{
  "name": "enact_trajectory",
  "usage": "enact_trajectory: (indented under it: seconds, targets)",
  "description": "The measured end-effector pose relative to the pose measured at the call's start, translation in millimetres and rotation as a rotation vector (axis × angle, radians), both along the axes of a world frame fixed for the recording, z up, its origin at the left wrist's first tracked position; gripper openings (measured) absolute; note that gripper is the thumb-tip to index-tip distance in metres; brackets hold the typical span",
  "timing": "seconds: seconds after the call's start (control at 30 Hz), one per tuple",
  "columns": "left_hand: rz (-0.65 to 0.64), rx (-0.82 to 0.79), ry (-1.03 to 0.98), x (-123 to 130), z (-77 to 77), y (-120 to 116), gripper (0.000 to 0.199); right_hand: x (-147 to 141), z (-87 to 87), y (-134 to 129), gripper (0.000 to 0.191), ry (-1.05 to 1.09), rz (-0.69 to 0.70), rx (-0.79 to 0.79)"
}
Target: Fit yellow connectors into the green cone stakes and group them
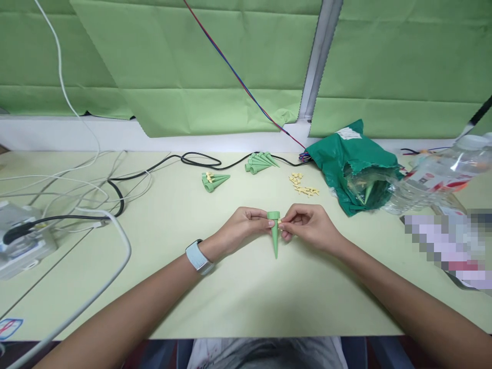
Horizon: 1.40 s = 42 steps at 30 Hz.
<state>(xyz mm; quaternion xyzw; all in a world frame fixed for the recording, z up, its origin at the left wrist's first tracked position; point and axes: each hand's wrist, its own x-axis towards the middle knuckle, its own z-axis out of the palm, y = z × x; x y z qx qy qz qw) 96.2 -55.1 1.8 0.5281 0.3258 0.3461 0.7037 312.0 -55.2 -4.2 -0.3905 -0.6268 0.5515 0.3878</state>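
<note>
Between my hands a green plastic plant watering spike (274, 237) hangs point down, its wide collar at the top. My left hand (250, 223) is closed on it from the left, thumb and fingers pinching just below the collar. My right hand (305, 225) pinches a small yellow valve piece (280, 223) against the spike's right side; fingertips hide most of it. Beyond my left hand lie a few green spikes with yellow pieces (215, 181). Farther back is a pile of plain green spikes (261, 162). Loose yellow pieces (305, 189) lie scattered behind my right hand.
An opened green plastic bag (355, 161) with a spike showing inside stands at the back right, beside a clear plastic bottle (442, 177). Tangled cables (115, 189) and a white power strip (23, 241) occupy the left. A blurred flat item (449, 251) lies far right.
</note>
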Motion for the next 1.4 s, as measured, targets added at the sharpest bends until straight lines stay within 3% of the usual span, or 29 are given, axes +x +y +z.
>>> enact_trajectory:
  seconds: [0.17, 0.27, 0.33, 0.4, 0.5, 0.73, 1.03, 1.17, 1.27, 1.33, 1.4]
  targets:
    - [0.094, -0.057, -0.023, 1, 1.2, 2, 0.021, 19, 19.9, 25, 0.035, -0.156, 0.092, 0.060]
    - [0.150, -0.090, -0.079, 0, 0.2, 5, 0.019, 41, 24.4, 68, 0.030, -0.350, -0.211, 0.266]
    - [0.168, -0.097, -0.105, -2, -1.0, 6, 0.017, 55, 20.2, 100, 0.021, -0.674, -0.376, 0.423]
    - [0.176, -0.095, -0.109, -4, -1.8, 8, 0.015, 66, 12.7, 128, 0.022, -0.947, -0.403, 0.562]
    - [0.189, -0.084, -0.097, -6, -1.9, 8, 0.013, 73, 1.8, 152, 0.025, -1.135, -0.333, 0.654]
    - [0.186, -0.103, -0.095, -4, 0.0, 8, 0.015, 70, -7.2, 161, 0.026, -1.256, -0.260, 0.717]
    - [0.189, -0.099, -0.101, -5, -2.1, 9, 0.016, 71, 1.0, 171, 0.026, -1.429, -0.204, 0.750]
    - [0.193, -0.105, -0.105, -5, -3.3, 8, 0.019, 61, 9.4, 156, 0.026, -1.272, -0.291, 0.797]
    - [0.203, -0.078, -0.099, -5, -3.5, 7, 0.019, 43, 13.0, 126, 0.016, -0.776, -0.392, 0.694]
    - [0.227, -0.033, -0.081, -4, -3.7, 6, 0.019, 28, 12.2, 98, 0.019, -0.394, -0.329, 0.504]
    - [0.263, 0.002, -0.071, -4, -4.4, 7, 0.019, 14, 9.4, 69, 0.027, -0.143, -0.179, 0.338]
